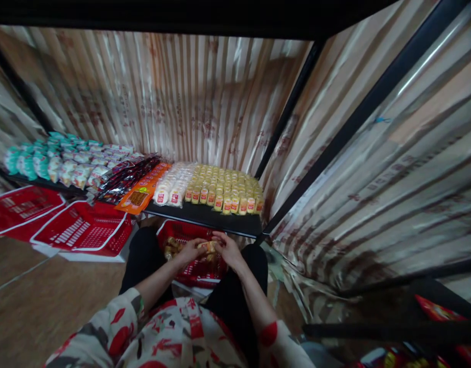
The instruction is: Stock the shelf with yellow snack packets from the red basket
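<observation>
Between my knees stands a red plastic basket (187,229) with several small brownish wrapped packs (173,247) inside. Above it, my left hand (192,250) and my right hand (228,250) come together on one small wrapped snack pack (208,247), yellowish with orange print. The fingers of both are closed round its ends. Just beyond the basket, tight rows of small yellow packs (228,186) with red labels stand on a black shelf (208,217). Beside them lie white packs (174,184) in clear wrapping.
Further left on the shelf are an orange packet (143,186), dark shiny packets (124,176), and white and teal packs (40,158). Red baskets (86,227) stand at the left. A black metal post (335,153) rises on the right before striped curtains (220,92). Red packets (404,355) lie lower right.
</observation>
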A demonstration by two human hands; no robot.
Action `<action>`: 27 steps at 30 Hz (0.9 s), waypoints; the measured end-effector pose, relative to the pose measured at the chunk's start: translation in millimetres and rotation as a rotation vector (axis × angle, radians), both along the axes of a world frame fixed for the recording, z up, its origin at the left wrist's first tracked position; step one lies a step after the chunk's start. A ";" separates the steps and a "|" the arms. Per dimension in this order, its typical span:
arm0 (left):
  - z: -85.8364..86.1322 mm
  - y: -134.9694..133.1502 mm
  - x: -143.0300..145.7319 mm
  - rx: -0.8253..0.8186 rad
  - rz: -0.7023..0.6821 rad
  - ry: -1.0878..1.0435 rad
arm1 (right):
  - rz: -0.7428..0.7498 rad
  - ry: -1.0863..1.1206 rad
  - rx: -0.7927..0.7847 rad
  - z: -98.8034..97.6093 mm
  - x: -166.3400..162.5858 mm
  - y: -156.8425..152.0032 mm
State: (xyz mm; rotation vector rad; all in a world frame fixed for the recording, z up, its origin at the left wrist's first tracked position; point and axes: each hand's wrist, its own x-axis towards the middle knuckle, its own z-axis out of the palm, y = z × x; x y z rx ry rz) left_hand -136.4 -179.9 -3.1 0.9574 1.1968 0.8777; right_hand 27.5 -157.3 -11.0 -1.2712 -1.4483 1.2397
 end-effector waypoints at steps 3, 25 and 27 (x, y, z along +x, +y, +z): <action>0.4 -2.5 -1.7 0.041 -0.050 -0.002 | 0.053 -0.105 0.093 9.5 1.5 -3.8; 12.7 81.2 24.6 0.230 0.289 0.061 | -0.120 -0.078 0.169 0.6 -23.0 50.0; 11.4 97.3 26.2 0.243 0.328 0.188 | -0.141 -0.093 0.215 4.8 -28.5 60.9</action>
